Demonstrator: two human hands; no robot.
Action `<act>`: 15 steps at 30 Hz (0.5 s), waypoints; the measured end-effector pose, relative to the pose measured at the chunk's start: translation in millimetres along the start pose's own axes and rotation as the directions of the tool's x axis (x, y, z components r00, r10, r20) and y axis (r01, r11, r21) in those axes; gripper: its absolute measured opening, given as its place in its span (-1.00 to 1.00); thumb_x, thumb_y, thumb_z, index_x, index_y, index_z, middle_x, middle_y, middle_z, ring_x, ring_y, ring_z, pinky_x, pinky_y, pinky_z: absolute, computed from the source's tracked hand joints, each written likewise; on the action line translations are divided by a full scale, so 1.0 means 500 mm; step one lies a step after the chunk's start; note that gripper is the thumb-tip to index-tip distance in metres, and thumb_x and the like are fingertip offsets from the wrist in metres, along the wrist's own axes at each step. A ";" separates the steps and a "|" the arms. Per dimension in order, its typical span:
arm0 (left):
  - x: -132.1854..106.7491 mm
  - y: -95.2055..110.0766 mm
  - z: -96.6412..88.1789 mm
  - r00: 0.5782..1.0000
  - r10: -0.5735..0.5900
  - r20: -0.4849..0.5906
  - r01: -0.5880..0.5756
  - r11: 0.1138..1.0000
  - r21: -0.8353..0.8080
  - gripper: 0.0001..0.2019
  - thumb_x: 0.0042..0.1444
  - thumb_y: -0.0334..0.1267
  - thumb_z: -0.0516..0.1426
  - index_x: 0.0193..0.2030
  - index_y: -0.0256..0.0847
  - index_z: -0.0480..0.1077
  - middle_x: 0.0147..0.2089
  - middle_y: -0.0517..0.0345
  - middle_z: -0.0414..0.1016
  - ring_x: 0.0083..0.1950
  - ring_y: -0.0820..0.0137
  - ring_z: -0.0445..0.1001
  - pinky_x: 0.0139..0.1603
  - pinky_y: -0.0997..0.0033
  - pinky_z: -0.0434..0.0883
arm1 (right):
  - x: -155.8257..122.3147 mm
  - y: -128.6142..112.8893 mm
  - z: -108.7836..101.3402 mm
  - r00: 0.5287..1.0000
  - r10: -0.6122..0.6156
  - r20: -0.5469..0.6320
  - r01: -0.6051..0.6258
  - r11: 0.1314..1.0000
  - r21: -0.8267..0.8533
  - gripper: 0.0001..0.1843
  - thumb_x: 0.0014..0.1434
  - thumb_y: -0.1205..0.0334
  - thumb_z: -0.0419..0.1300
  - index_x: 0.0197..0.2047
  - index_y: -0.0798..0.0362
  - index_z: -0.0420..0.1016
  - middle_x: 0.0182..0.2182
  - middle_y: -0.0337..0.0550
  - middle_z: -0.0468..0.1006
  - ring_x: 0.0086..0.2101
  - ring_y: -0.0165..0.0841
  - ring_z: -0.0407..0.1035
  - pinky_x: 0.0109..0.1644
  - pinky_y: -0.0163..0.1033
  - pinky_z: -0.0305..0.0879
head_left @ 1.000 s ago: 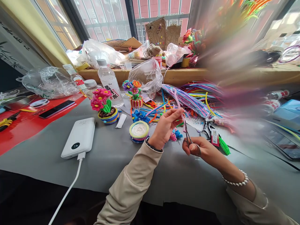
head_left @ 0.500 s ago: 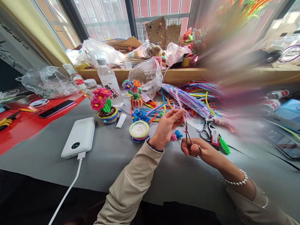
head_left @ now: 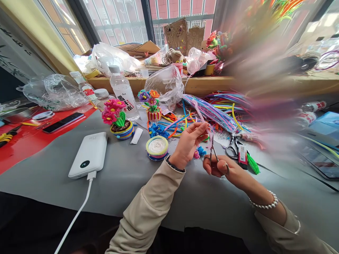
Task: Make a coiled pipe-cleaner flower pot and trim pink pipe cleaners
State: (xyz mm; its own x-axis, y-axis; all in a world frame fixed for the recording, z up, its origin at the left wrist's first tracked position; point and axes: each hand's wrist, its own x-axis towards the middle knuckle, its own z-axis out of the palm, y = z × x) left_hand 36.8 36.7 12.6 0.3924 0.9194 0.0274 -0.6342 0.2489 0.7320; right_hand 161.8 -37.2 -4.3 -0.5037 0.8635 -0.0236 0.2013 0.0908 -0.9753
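Note:
My left hand (head_left: 189,143) pinches a pale pink pipe cleaner (head_left: 198,111); one part rises above the fingers and another hangs down on their right. In my right hand (head_left: 218,165) is a pair of small metal scissors (head_left: 212,152), with a thumb and finger through the loops. The blades point upward, close against the hanging part of the pipe cleaner; whether they touch it I cannot tell. Just behind the hands lie small pink and blue fuzzy pieces (head_left: 201,151). A round pot wrapped in yellow and blue (head_left: 157,148), with white filling, stands left of my left wrist.
Pots of pipe-cleaner flowers (head_left: 120,120) and a water bottle (head_left: 124,93) stand at back left. A white power bank (head_left: 88,155) with a cable lies left. Behind the hands is a bundle of pipe cleaners (head_left: 212,109). Black-handled scissors (head_left: 232,148) and a lighter (head_left: 243,157) lie right.
The upper part of the pipe cleaner has tipped slightly left. The scissors in my right hand have shifted a little, with their handles spread slightly wider. My left hand has barely moved.

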 end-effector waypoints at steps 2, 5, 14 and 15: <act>-0.001 0.000 0.000 1.000 -0.002 0.002 0.002 1.000 0.011 -0.87 -0.21 -0.29 0.26 -0.48 -0.25 0.43 -0.50 0.32 0.38 -0.46 0.66 0.32 -0.33 0.57 0.23 | 0.000 0.001 0.000 1.000 -0.001 0.009 0.001 1.000 0.008 -0.29 -0.10 -0.45 -0.22 -0.49 0.11 0.18 -0.59 -0.30 0.07 -0.58 -0.53 -0.11 -0.52 -0.33 -0.13; -0.002 0.001 0.001 1.000 0.003 0.006 -0.003 1.000 0.025 -0.88 -0.19 -0.29 0.26 -0.49 -0.26 0.42 -0.51 0.32 0.38 -0.46 0.66 0.32 -0.34 0.58 0.23 | 0.001 0.003 0.000 1.000 -0.006 0.014 0.005 1.000 0.021 -0.31 -0.09 -0.43 -0.19 -0.50 0.11 0.18 -0.60 -0.30 0.07 -0.58 -0.53 -0.11 -0.51 -0.32 -0.13; 0.000 -0.001 0.001 0.999 0.024 -0.031 -0.024 1.000 -0.001 -0.87 -0.21 -0.29 0.27 -0.48 -0.24 0.43 -0.48 0.32 0.42 -0.45 0.65 0.35 -0.33 0.57 0.25 | 0.002 0.002 0.003 1.000 0.018 -0.021 -0.016 0.996 0.086 -0.33 -0.07 -0.42 -0.16 -0.54 0.12 0.18 -0.65 -0.34 0.02 -0.61 -0.56 -0.14 -0.53 -0.33 -0.17; -0.001 -0.001 0.001 0.999 0.026 -0.030 -0.026 1.000 0.001 -0.87 -0.22 -0.29 0.27 -0.48 -0.24 0.43 -0.48 0.32 0.41 -0.45 0.65 0.35 -0.33 0.57 0.25 | 0.002 0.003 0.003 1.000 0.017 -0.012 -0.016 0.996 0.089 -0.32 -0.08 -0.42 -0.17 -0.53 0.12 0.18 -0.64 -0.33 0.02 -0.61 -0.56 -0.14 -0.53 -0.33 -0.17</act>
State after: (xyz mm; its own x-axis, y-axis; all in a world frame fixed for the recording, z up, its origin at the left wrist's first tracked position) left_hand 37.2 36.1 12.7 0.3555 0.9343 0.0259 -0.6437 0.2246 0.7315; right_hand 160.4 -37.0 -6.0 -0.4900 0.8709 -0.0378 0.1337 0.0322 -0.9905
